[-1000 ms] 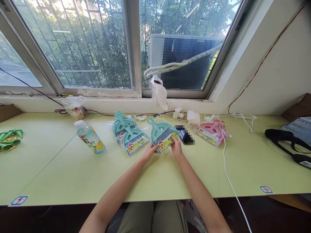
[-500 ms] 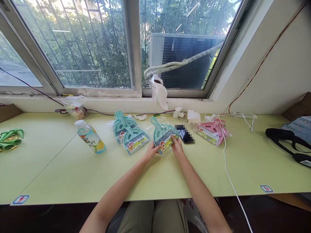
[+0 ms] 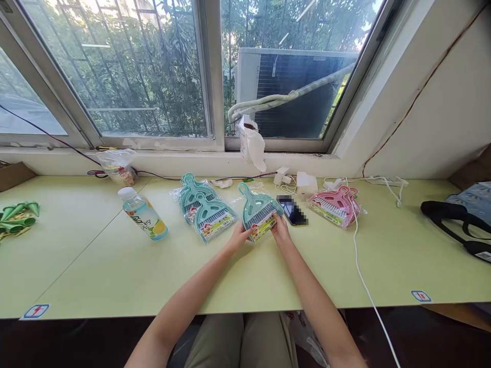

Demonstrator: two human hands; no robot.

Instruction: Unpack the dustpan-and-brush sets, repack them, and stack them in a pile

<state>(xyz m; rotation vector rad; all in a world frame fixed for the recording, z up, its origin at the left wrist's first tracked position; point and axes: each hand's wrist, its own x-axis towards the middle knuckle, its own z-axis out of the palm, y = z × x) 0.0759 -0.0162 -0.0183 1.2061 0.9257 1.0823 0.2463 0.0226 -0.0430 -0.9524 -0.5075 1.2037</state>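
In front of me is a teal mini dustpan and brush set (image 3: 258, 205) in clear wrap, with a printed label along its lower edge. My left hand (image 3: 241, 235) grips its lower left corner, and my right hand (image 3: 281, 229) grips the lower right side. Some fingers are hidden beneath the package. Just left of it lie more wrapped teal dustpan sets (image 3: 213, 217), partly overlapping. Off to the right, pink dustpan sets (image 3: 337, 204) in similar wrap lie under a white cable.
A drink bottle (image 3: 144, 214) stands on the left. Behind my right hand lies a phone (image 3: 292, 210), near a white box (image 3: 306, 185). The white cable (image 3: 358, 266) runs over the table's front edge. Green cones (image 3: 19, 217) lie far left, a black strap (image 3: 447, 220) far right.
The view has shifted slightly. My right fingers sit a little lower on the package edge, showing less over the label. Both hands keep holding the teal set.
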